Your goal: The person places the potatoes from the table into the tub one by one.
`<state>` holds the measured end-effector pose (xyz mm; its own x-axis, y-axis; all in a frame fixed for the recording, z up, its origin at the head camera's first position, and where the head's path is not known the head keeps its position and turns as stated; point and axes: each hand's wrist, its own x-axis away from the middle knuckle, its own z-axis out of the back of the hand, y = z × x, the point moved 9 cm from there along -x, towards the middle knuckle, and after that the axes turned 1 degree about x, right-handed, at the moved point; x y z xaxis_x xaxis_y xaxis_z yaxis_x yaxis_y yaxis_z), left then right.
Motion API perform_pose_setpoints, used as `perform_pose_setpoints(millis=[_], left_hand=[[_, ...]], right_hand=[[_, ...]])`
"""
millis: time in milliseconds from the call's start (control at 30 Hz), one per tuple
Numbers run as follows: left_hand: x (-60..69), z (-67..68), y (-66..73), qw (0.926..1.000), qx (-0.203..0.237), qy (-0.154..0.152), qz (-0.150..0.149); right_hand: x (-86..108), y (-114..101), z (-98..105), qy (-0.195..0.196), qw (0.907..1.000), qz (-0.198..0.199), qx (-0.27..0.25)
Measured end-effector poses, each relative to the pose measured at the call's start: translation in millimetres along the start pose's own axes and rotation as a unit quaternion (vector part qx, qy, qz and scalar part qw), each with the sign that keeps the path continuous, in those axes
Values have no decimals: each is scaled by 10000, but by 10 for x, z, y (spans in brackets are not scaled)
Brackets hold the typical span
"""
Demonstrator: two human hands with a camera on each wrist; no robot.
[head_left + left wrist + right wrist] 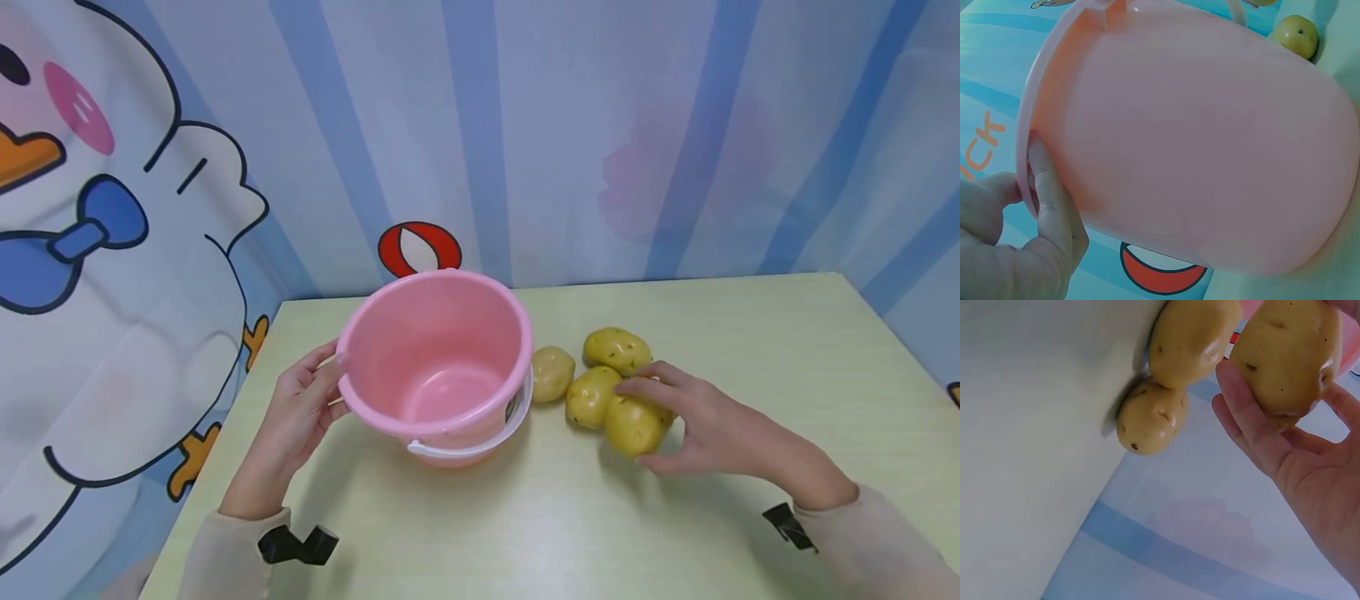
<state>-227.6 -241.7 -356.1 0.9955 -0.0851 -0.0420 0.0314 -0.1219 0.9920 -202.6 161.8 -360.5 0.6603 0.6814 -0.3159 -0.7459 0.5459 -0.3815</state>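
Pink bucket (442, 321) is held at its rim by the left hand (303, 408), thumb over the edge and fingers (1046, 175) tucked against the outside just under the lip; the bucket's body is seen to the right of those fingers, its mouth turned up, with a pale handle (472, 450) hung along its near right side. Yellow speckled potato (633, 433) is grasped between the thumb and spread fingers of the right hand (712, 425); whether it is raised or touches the tabletop (525, 533) cannot be told. Three more are set near the right fingers: a rounded potato (587, 400) just to their left, an oblong potato (617, 348) beyond them, and a paler potato (552, 375) farther left, beside the bucket; behind everything, well beyond both sets of fingers, a blue-striped backdrop (570, 167) is hung, printed with a cartoon duck (142, 350).
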Motion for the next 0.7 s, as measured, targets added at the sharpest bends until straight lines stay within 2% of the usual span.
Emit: perform_pose_setpoints(millis=[367,700], left_hand=[[-3,5,1,9999,-42,136,50],[-5,22,1,9996,-39,276,109]], right_hand=[[-125,-55,285,227,9993,274,135],[-290,-103,433,202,9988,422,168]])
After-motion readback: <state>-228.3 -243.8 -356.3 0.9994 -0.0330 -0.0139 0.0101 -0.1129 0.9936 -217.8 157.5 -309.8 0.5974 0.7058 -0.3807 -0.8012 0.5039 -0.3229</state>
